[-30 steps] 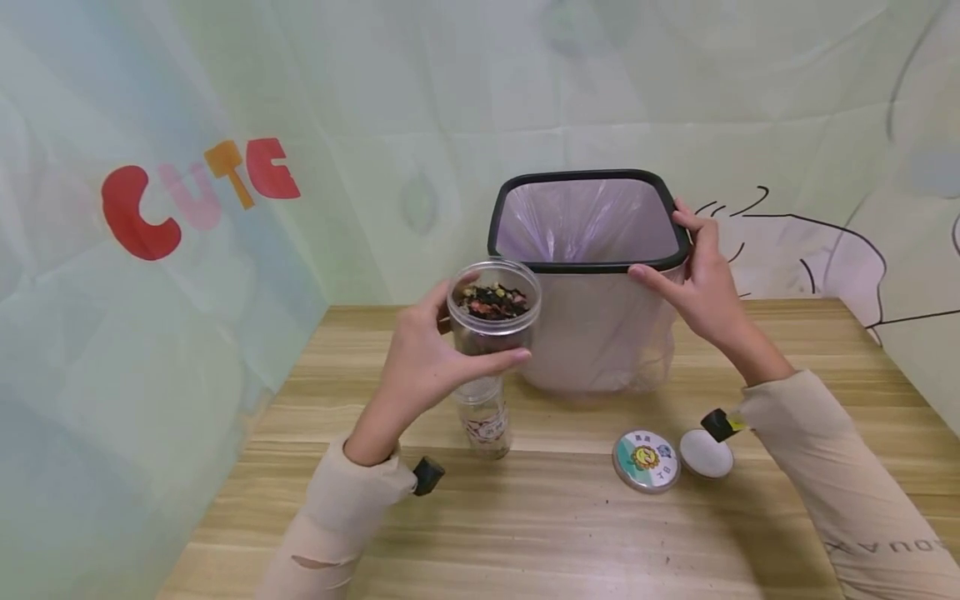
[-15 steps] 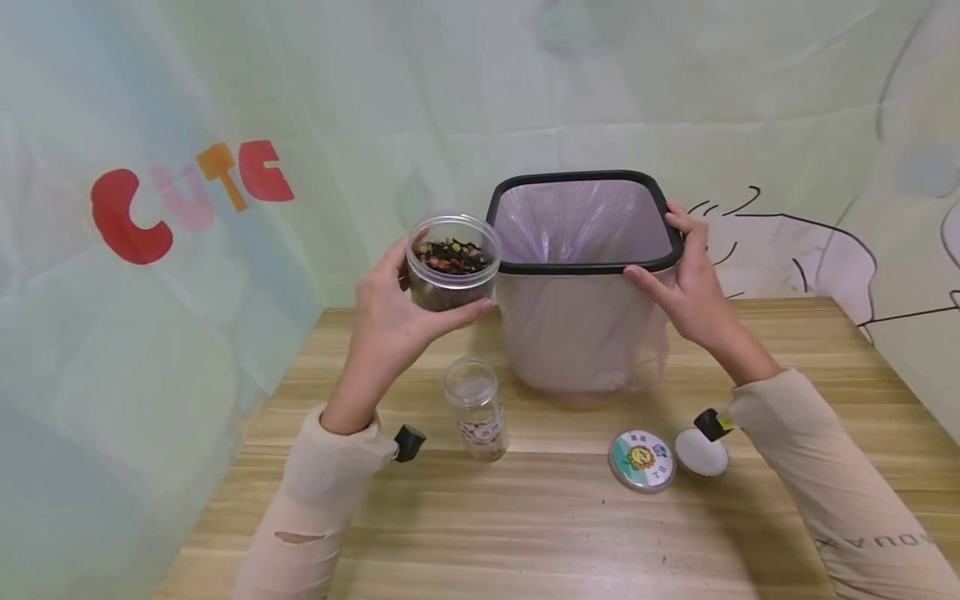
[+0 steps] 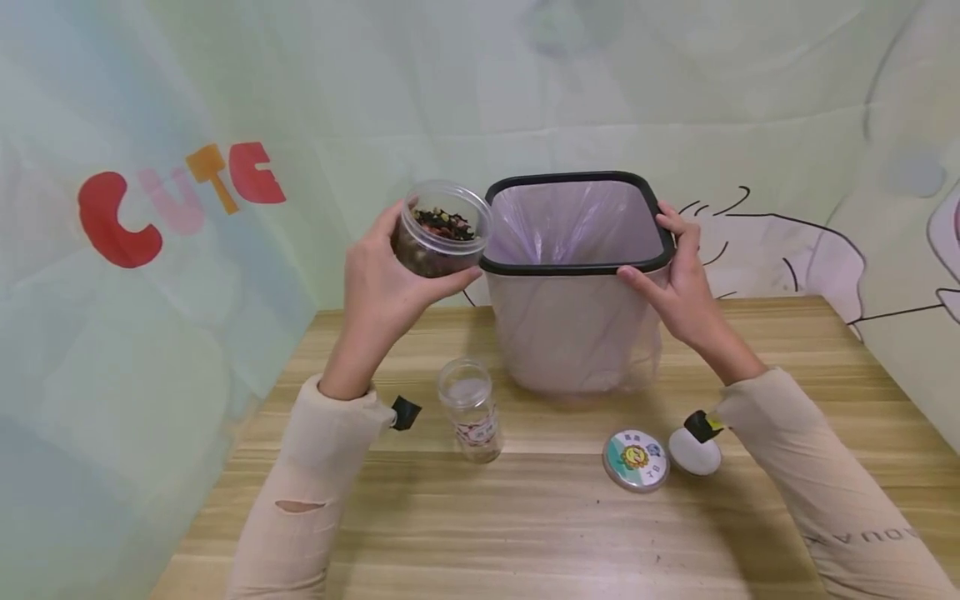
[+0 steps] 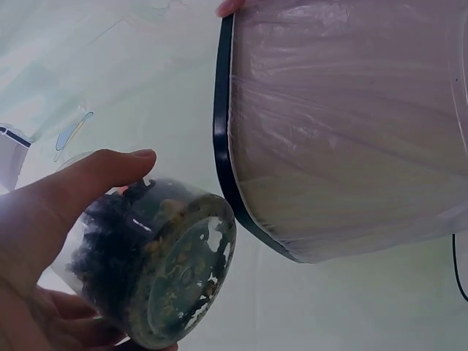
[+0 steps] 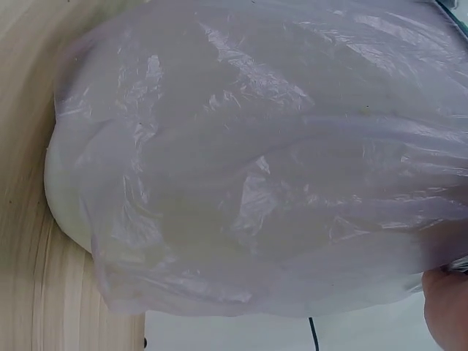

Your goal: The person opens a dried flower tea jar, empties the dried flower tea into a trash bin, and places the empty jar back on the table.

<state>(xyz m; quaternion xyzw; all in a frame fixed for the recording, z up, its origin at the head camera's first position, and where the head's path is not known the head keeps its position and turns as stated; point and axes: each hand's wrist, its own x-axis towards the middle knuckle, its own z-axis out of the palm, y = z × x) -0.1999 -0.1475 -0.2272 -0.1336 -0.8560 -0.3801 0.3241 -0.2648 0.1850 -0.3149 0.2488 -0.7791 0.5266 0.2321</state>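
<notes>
My left hand (image 3: 386,283) grips a clear plastic jar (image 3: 438,250), raised off the table and tilted a little toward the bin. Dark dried tea with red and yellow bits (image 3: 444,225) lies inside; the left wrist view shows it through the jar's base (image 4: 191,274). The jar has no lid on, and its mouth is beside the bin's left rim. With thumb and fingers, my right hand (image 3: 686,287) holds the black rim of the trash bin (image 3: 577,269) at its right front corner. A pale purple bag (image 5: 241,161) lines the bin and hangs over its outside.
A clear labelled jar (image 3: 472,412) stands uncapped on the wooden table (image 3: 525,533), in front of the bin. Two round lids lie to its right: one with a sunflower picture (image 3: 636,460), one plain white (image 3: 695,452). A printed cloth backdrop (image 3: 420,83) rises behind.
My left hand has carried the jar up and to the left, from in front of the bin to beside its rim, tilting it slightly. The right hand keeps its hold on the rim.
</notes>
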